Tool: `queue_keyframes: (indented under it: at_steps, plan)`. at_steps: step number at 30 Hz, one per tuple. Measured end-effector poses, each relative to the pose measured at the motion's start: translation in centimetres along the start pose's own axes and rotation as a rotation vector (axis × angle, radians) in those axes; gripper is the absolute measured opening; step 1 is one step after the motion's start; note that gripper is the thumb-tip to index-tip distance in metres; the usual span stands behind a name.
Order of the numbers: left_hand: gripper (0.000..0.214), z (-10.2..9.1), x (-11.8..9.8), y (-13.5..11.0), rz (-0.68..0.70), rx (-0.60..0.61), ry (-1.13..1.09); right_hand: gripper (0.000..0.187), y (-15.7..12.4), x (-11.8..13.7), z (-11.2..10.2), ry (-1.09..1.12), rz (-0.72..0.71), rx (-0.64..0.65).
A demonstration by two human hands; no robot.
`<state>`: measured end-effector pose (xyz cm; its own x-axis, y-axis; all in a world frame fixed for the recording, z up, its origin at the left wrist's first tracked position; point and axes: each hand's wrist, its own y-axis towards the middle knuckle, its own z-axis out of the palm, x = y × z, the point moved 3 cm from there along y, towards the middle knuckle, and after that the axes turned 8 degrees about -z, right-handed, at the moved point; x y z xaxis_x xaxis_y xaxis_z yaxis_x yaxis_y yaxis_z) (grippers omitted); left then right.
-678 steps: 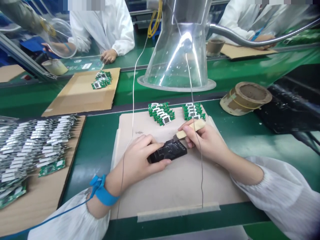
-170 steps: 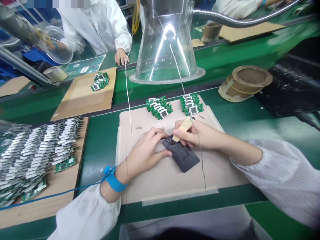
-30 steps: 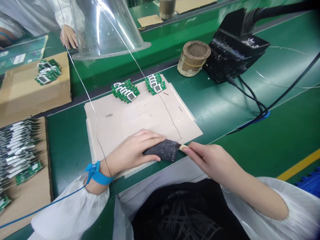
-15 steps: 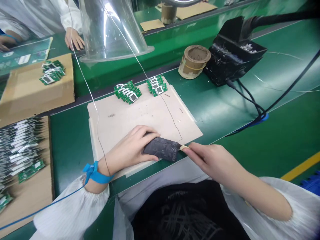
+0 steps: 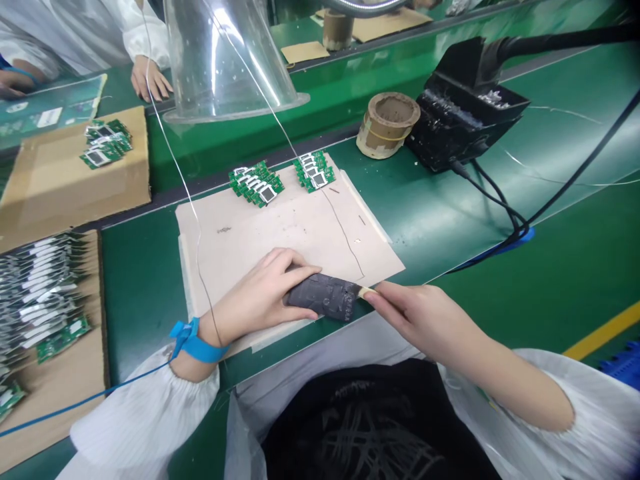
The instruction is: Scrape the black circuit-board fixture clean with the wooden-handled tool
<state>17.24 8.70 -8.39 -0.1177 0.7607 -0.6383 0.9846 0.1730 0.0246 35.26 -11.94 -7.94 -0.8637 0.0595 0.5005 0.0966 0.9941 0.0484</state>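
Note:
My left hand (image 5: 273,290) is closed around a dark grey rectangular block (image 5: 325,298) near the front edge of the paper sheet (image 5: 240,250). Thumb and fingers grip its left end from both sides. My right hand (image 5: 410,307) pinches a short, thin tool with a pale handle (image 5: 367,293); its dark tip meets the block's right end. The rest of that tool is hidden in my fingers. A blue wrist strap (image 5: 197,341) circles my left wrist. Two overlapping rows of green circuit boards (image 5: 257,185) lie at the sheet's back edge.
A cardboard tray (image 5: 90,287) of stacked boards stands at the left. Behind the sheet hangs a clear funnel-shaped hood (image 5: 233,73). A brown cardboard ring (image 5: 389,127) and a black box with cables (image 5: 465,113) sit back right. A co-worker's hand (image 5: 150,80) rests across the bench.
Both hands keep their hold on the block and the pale-handled tool. The view has shifted very slightly; otherwise little differs.

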Motion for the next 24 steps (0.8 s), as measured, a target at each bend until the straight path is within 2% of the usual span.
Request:
queue_keyframes:
  at_steps: [4,11,19,24]
  plan:
    - [0.071,-0.7,-0.3,-0.3,-0.046,-0.025,-0.143,0.048,0.4,0.3,-0.3,-0.004,-0.002,0.013]
    - [0.072,-2.1,-1.7,-0.9,0.036,-0.252,-0.149,0.044,1.4,0.9,0.8,0.083,-0.002,0.020]
    - [0.059,0.0,-2.5,0.3,0.102,-0.278,-0.233,0.025,2.6,1.8,1.7,0.193,0.013,0.038]
    - [0.060,0.7,-2.0,0.4,0.122,-0.325,-0.285,0.030,3.6,2.6,2.5,0.118,0.017,-0.004]
